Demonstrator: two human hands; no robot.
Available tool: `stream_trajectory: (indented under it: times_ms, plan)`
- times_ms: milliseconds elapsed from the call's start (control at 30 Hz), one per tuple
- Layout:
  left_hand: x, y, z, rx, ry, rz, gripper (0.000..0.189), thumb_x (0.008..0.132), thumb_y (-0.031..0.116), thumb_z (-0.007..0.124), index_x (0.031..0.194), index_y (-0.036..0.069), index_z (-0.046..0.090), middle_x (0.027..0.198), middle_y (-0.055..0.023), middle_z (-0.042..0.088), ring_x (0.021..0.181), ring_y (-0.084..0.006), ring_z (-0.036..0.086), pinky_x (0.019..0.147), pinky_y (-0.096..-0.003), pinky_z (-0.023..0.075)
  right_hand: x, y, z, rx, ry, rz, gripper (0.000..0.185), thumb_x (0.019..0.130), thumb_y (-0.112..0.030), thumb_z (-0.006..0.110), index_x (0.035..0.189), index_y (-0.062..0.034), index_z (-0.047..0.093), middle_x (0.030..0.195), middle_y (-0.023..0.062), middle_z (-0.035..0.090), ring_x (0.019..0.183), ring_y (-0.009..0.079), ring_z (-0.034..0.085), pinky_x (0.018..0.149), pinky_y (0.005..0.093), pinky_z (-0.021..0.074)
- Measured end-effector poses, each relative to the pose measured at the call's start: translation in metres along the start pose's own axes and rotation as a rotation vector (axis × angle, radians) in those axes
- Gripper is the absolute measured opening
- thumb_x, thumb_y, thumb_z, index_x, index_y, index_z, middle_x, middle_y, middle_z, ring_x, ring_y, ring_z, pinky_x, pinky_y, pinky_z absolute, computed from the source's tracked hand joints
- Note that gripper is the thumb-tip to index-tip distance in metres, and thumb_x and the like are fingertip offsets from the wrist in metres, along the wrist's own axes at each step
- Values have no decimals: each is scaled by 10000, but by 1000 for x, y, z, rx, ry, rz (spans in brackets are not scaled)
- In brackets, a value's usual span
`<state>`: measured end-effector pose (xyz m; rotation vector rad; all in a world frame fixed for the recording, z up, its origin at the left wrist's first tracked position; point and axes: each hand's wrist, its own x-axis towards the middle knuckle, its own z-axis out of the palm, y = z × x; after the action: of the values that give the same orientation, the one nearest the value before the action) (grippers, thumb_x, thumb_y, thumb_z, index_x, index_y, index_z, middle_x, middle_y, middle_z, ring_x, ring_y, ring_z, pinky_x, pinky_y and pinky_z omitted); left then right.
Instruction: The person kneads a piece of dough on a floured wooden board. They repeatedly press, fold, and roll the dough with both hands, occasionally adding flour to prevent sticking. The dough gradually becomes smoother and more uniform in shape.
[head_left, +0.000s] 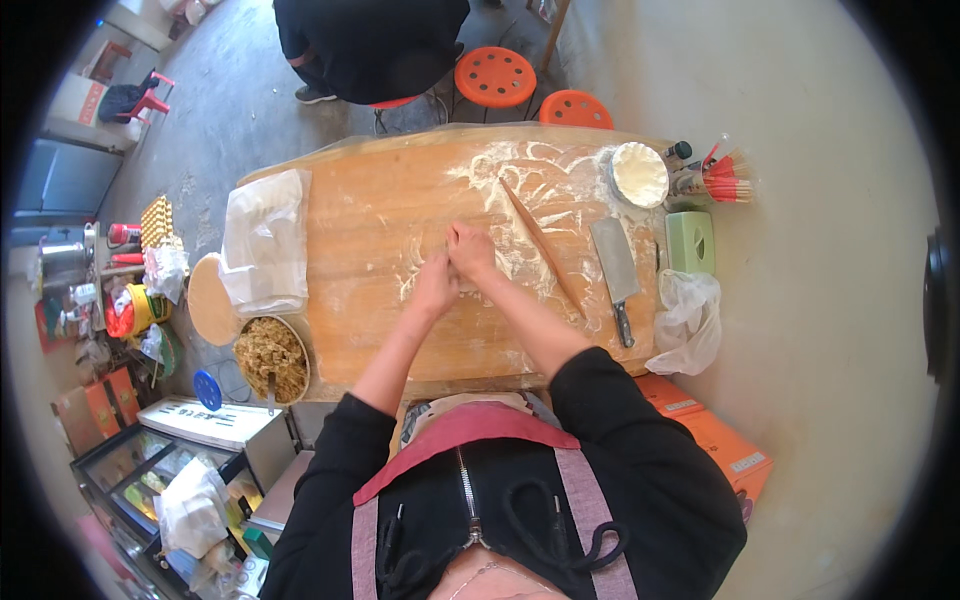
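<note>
My left hand (436, 283) and my right hand (472, 250) meet over the middle of a floured wooden board (360, 330). Their fingers curl against each other, and anything between them is hidden. Loose flour lies on the wood around both hands. To their right a tapered wooden rolling pin (541, 246) lies at a slant. Beyond it rests a cleaver (615, 259), its dark handle towards me. A bowl of flour (640, 175) stands at the board's far right corner, with scattered flour beside it.
White plastic sheets (264, 240) cover the board's left end. Near them is a bowl of minced filling (270, 356) with a utensil in it. Along the right edge stand a green tissue box (690, 241), a plastic bag (686, 322) and packed chopsticks (726, 180). Across the table sits a person (375, 45) beside orange stools (495, 76).
</note>
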<state>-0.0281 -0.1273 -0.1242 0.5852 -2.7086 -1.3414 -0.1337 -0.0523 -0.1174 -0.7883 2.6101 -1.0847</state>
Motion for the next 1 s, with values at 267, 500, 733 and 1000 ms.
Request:
stream_trajectory:
  times_ms: [267,500,733,1000]
  plan:
    - [-61,38,30,59,270,74,237,780,-36,589,1012,8,609,952,-220,627,927,-424,585,820,-500,479,-80,19,-22,18,119,-337,46,798,-108,618,813,-116,575,725,121,645,703,319,667,595,445,510]
    - [7,33,11,90,-24,-359,233,798,-13,585,1025,11,629,939,-253,638,898,-460,581,790,-515,477,-7,28,12,-162,-28,-73,167,925,-234,558,878,-86,618,783,161,675,734,394,662,662,508,533]
    - [-23,26,8,8,153,50,237,763,-23,636,995,23,623,972,-242,613,960,-442,575,850,-491,471,-11,6,-19,2,-132,84,217,957,-257,541,854,-95,643,805,159,676,763,398,650,703,507,511]
    - [-49,31,45,95,207,42,242,729,-33,677,949,0,583,965,-212,595,975,-414,559,851,-479,468,-69,45,-14,-78,64,-265,106,855,-200,611,813,-103,601,741,148,648,726,345,668,652,465,516]
